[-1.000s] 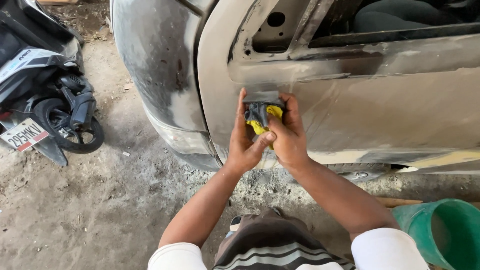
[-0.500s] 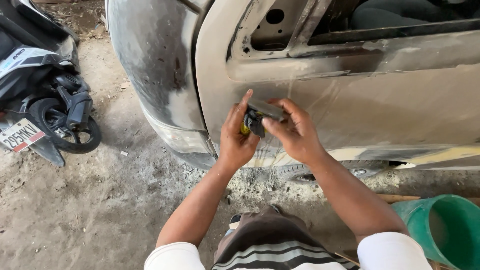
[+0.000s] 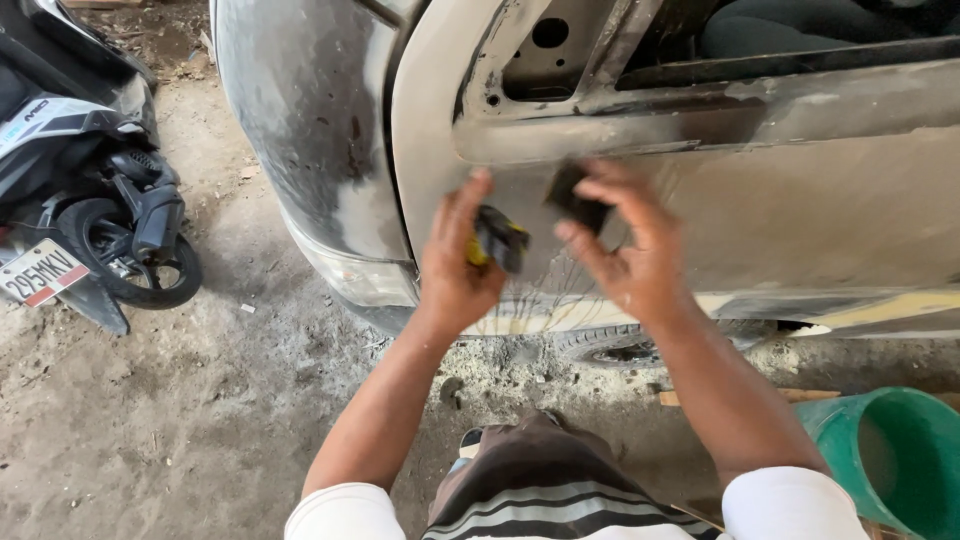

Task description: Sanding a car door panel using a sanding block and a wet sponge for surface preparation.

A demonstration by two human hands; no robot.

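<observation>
My left hand (image 3: 455, 260) grips a yellow sponge block wrapped in dark sandpaper (image 3: 497, 238), held just off the sanded grey car door (image 3: 800, 190). My right hand (image 3: 625, 245) is a little to the right, blurred, pinching a dark piece of sandpaper (image 3: 570, 195) between thumb and fingers close to the door panel. The two hands are apart, each with its own piece. The door is stripped to dull metal and filler, with wet streaks running down under my hands.
A parked scooter (image 3: 90, 200) stands on the dirt floor at the left. A green bucket (image 3: 890, 460) sits at the lower right beside my arm. The car's sanded fender (image 3: 310, 130) curves left of the door, and a tyre (image 3: 610, 345) shows beneath.
My hands, which pressed one pad together on the door, have lifted and separated; the left keeps the yellow sponge, the right has pulled away a dark sheet, higher on the panel.
</observation>
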